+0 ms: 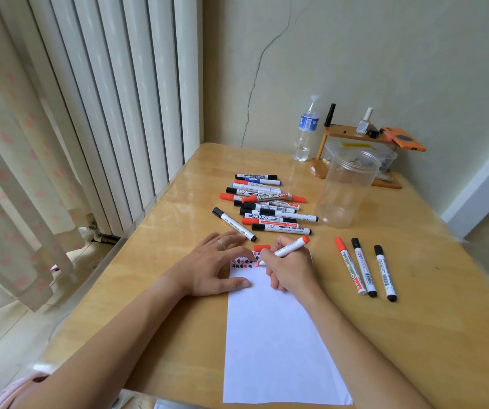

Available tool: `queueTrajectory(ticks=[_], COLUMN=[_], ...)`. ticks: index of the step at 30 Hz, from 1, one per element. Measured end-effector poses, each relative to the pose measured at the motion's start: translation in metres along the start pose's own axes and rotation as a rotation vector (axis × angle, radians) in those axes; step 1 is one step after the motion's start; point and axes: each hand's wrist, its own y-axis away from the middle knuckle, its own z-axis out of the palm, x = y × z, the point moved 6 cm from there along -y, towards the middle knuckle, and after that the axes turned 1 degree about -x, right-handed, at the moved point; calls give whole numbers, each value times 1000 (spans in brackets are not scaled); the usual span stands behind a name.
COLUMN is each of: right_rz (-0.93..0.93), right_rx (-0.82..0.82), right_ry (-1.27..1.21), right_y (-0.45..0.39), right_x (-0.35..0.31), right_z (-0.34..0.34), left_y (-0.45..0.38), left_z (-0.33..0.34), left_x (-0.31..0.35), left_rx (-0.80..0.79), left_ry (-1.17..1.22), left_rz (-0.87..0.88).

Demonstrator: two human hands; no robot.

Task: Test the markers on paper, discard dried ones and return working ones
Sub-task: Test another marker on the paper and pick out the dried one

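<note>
left hand (213, 265) flat, pinning paper (278, 335) steady; right hand (289, 268) grips red marker (286, 249), tip probably touching sheet's far edge.

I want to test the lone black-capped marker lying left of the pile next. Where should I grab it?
Pinch the lone marker across its white mid-barrel, coming from above. It lies flat and diagonal, apart from the pile, so both long sides are free; the left hand is closest.

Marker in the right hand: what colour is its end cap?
Red-orange, on a white barrel; the marker shows clearly in the head view.
</note>
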Motion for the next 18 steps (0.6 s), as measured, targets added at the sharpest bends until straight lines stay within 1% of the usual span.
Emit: queueTrajectory(ticks=[3,9,13,18], right_rz=[-32,-1,-2,-15], right_rx=[-18,-42,-25,-26], right_ry=[15,25,-13,0], right_y=[0,1,-1,0], right_x=[-1,-1,-1,0], right_z=[1,2,1,1], left_y=[0,1,-1,0], left_z=[0,0,0,-1], left_x=[0,0,0,1], left_rx=[-8,-10,-10,-6], left_ry=[-3,-6,-4,-3], left_rz=[-5,-4,-5,3])
